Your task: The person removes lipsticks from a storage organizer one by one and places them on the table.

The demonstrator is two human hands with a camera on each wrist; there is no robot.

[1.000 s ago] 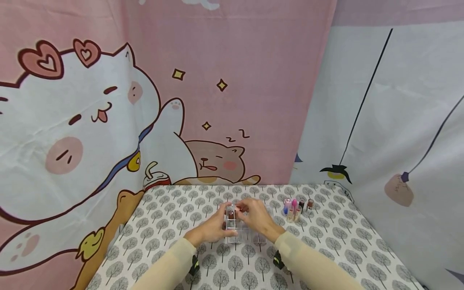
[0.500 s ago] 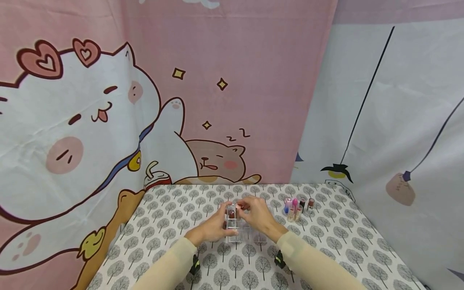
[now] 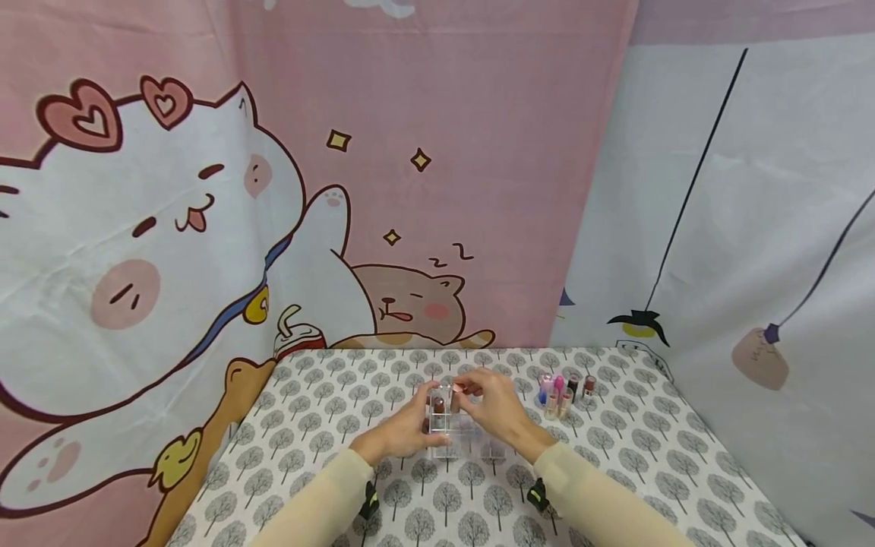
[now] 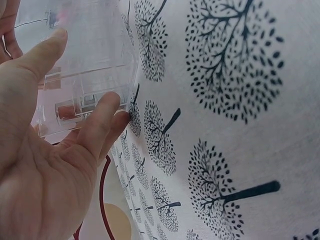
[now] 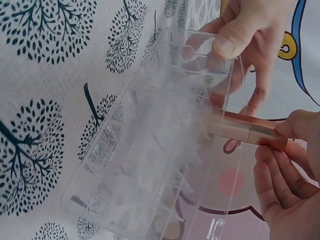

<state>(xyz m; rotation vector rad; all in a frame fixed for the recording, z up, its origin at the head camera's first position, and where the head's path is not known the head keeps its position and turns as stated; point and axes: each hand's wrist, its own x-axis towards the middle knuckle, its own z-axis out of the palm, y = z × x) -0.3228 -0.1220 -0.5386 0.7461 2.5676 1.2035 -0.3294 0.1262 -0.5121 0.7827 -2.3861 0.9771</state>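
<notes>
A clear plastic organizer [image 5: 125, 170] with several compartments stands on the table in front of me. My left hand [image 3: 403, 430] grips its left end, thumb at the near side and fingers round the far side. Between the thumb and fingers of my right hand [image 3: 497, 406] is a rose-gold lipstick tube [image 5: 252, 131], held at one end. Its other end reaches into the organizer's back row; how deep it sits I cannot tell. A clear-capped lipstick with a reddish-brown part [image 4: 67, 111] is in a compartment beside my left fingers.
To the right of the organizer stands a group of several cosmetics, among them a pink one [image 3: 559, 384], pale tubes [image 3: 551, 406] and a brown-topped lipstick [image 3: 589, 386]. A tree-print cloth [image 3: 328, 425] covers the table. Printed curtains [image 3: 478, 190] hang behind it.
My right hand has shifted slightly to the right with the lipstick tube, along the organizer's back row. My left hand keeps its hold at the left end.
</notes>
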